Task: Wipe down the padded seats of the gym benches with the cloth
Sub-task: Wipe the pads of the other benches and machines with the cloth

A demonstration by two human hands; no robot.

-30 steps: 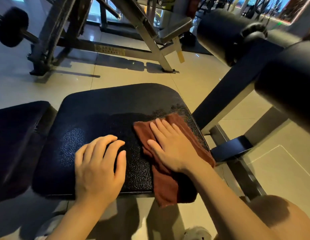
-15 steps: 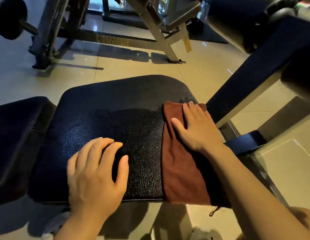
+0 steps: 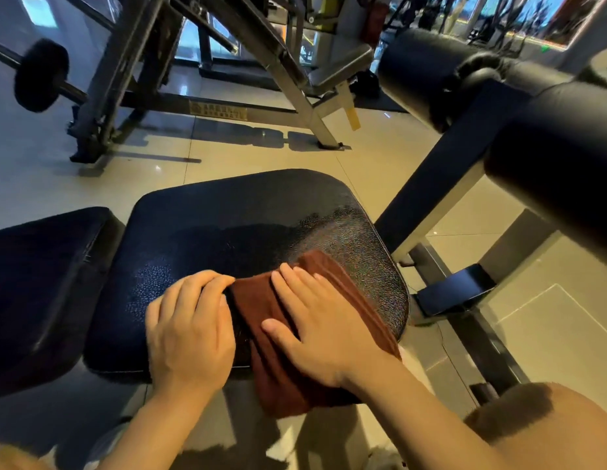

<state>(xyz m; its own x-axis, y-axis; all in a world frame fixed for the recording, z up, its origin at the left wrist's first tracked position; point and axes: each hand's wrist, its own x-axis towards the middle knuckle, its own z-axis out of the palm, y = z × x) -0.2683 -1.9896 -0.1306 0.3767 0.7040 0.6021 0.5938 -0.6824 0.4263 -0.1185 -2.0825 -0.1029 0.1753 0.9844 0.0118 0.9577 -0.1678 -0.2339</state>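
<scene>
Now the right hand is pressing flat, fingers straight, on the brown cloth, which is lying across the near right part of the black padded seat and hanging over its front edge. Just beside it, the left hand is resting on the seat, fingertips curling at the cloth's left edge.

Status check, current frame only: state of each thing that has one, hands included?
brown cloth: bunched, lying on the seat, near end hanging over the front edge
right hand: flat, fingers straight, pressing the cloth
left hand: resting on the seat, fingertips curled at the cloth's left edge
padded seat: glossy sheen on the right part; left pad beside it: uncovered
</scene>
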